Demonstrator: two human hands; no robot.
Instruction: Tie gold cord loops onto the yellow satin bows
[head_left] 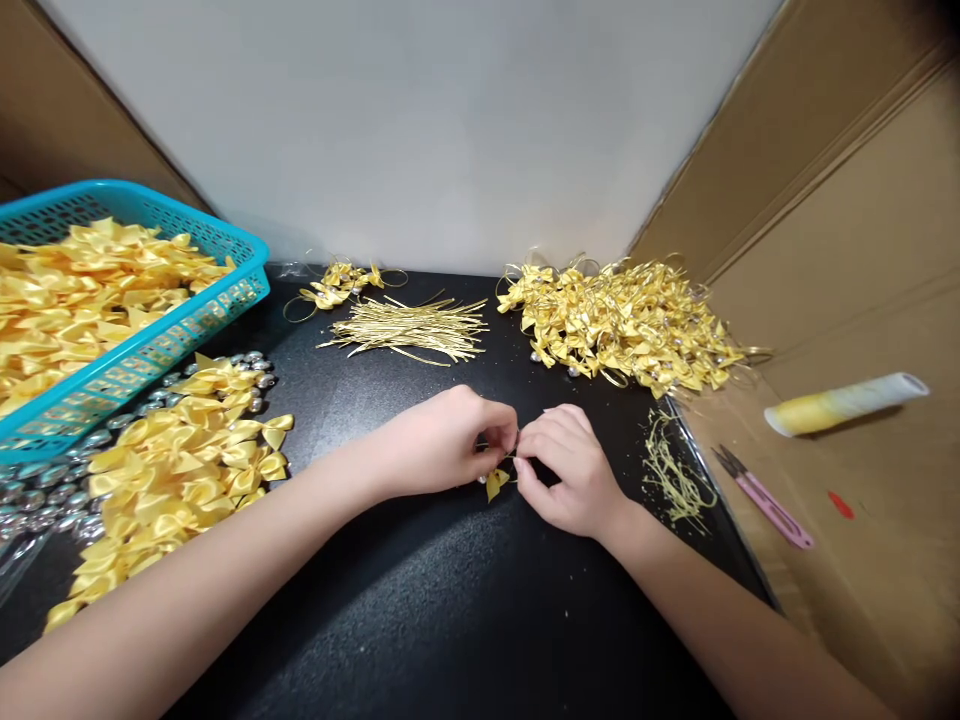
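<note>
My left hand and my right hand meet over the middle of the black table. The fingers of each are pinched together on a thin gold cord, of which only a short piece shows between them. Just below the fingertips hangs a small yellow ribbon bow, with a silver bead partly hidden beside it under my left fingers. Beyond my hands lies a bundle of cut gold cords. Left of my left forearm is a heap of loose yellow bows, with silver beads around it.
A turquoise basket full of yellow bows stands at the left. At the back right is a large pile of corded bows. Cord scraps, pink thread snips and a yellow-white tube lie to the right. Cardboard walls flank the table.
</note>
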